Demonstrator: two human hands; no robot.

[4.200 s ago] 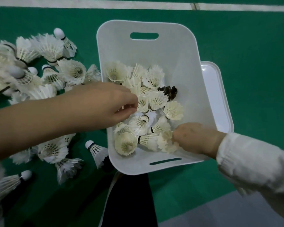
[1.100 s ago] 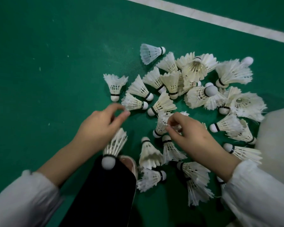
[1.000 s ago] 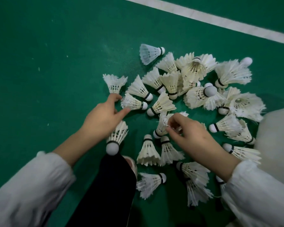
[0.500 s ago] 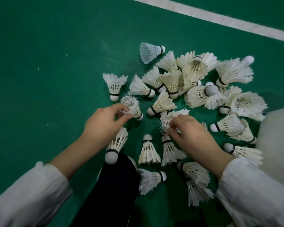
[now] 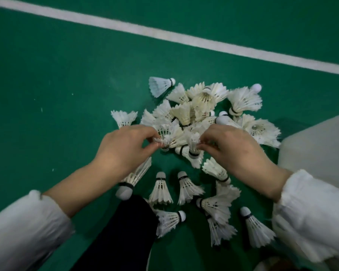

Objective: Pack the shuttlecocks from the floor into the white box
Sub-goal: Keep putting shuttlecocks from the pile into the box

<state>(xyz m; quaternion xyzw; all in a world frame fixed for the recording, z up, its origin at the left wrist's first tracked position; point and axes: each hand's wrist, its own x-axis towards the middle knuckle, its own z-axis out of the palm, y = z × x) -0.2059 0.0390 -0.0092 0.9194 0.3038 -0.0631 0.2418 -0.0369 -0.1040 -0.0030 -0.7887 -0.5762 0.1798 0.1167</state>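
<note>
Left hand [image 5: 123,151]: fingers curled, pinching the feather tips of a frayed shuttlecock [image 5: 162,140] at the near edge of the shuttlecock pile [image 5: 200,106]. Right hand [image 5: 235,151]: fingers curled, pinching the skirt of a banded shuttlecock [image 5: 193,143] at the same edge. The two catches lay almost touching.

Risks (my judgement):
- Both grips sat on feathers, not on the cork. The feathers could bend or pull loose, and the frayed shuttlecock could slip out on the lift.
- The skirts at that edge of the pile overlapped. A lift could drag a neighbour up, then drop it short of the box.
- The loose shuttlecocks [image 5: 160,190] on the near side of the pile lay beside the dark trouser leg [image 5: 121,231]. A shifted knee could crush them.

Hidden or unclear:
- I took the pale slab [image 5: 317,145] right of the pile for the white box. The frame edge cut it off, so I saw no opening and no contents.
- One long shuttlecock [image 5: 135,177] ran out from under the left hand, on the near side of the pile. I could not tell whether it was tucked in the palm or lying on the floor.
- The fingertips were buried in feathers and blurred.
- The pile's count could not be made out.
</note>
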